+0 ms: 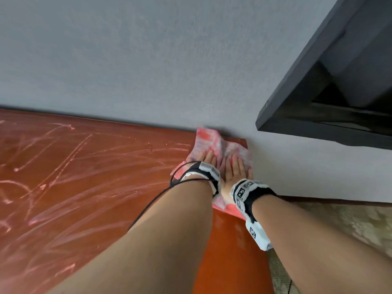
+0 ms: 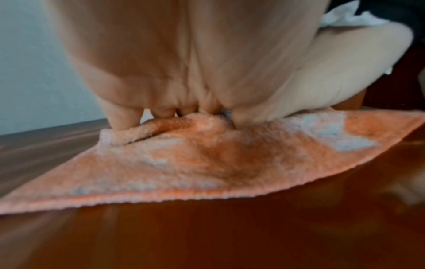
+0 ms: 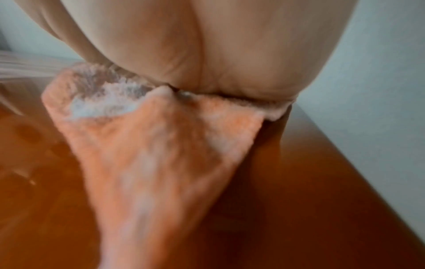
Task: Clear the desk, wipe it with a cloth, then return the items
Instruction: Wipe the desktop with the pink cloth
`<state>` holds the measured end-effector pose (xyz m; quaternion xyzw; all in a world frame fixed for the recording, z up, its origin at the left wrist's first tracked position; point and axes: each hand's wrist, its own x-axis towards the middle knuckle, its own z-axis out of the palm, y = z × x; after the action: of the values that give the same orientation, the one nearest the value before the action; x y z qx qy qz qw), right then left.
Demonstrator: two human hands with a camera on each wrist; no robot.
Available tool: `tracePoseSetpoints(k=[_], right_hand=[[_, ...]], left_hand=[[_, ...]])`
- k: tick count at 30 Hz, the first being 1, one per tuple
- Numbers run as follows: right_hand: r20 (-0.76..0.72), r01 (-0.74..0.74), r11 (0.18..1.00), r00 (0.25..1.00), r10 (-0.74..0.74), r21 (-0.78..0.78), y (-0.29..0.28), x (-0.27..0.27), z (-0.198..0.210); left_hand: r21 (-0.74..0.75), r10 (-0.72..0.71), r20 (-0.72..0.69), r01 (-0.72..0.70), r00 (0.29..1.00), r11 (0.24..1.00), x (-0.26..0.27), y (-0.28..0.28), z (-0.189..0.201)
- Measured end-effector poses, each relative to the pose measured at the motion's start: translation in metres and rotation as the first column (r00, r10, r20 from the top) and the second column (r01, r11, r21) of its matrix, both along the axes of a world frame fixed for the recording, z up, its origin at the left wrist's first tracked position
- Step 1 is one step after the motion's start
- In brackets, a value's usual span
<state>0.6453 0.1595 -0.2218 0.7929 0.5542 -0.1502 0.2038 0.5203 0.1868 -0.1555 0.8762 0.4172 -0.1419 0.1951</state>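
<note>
Hands (image 1: 220, 168) flat on cloth (image 1: 214, 145), wall (image 1: 169, 60) behind.

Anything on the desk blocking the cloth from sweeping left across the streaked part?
Nothing visible. Both hands, left and right, press flat on the cloth at the desk's far right corner by the wall. The streaked wood to the left shows only smears, no objects.

Under my hands the cloth (image 1: 220, 148) is fluffy, deep-piled terry, pink mottled with white. My desk (image 1: 89, 179) is glossy reddish-brown wood, streaked with pale smears on the left, clean and shiny nearer the right. The far wall (image 1: 148, 60) looks matt and finely textured.
</note>
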Motion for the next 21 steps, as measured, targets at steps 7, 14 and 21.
tracePoseSetpoints(k=[7,14,21], right_hand=[[-0.095,-0.125,0.987,0.989,0.115,-0.101,-0.142,-0.035,0.009],[-0.156,-0.264,0.961,0.956,0.25,-0.079,-0.268,-0.094,0.014],[-0.218,-0.228,0.973,0.952,0.215,-0.035,-0.302,-0.113,0.02]], left_hand=[[-0.061,0.1,-0.157,-0.11,0.983,0.992,-0.062,-0.107,-0.045],[-0.118,0.271,-0.282,-0.314,0.92,0.942,-0.106,-0.249,-0.04],[-0.145,0.337,-0.244,-0.378,0.909,0.914,-0.112,-0.298,-0.019]])
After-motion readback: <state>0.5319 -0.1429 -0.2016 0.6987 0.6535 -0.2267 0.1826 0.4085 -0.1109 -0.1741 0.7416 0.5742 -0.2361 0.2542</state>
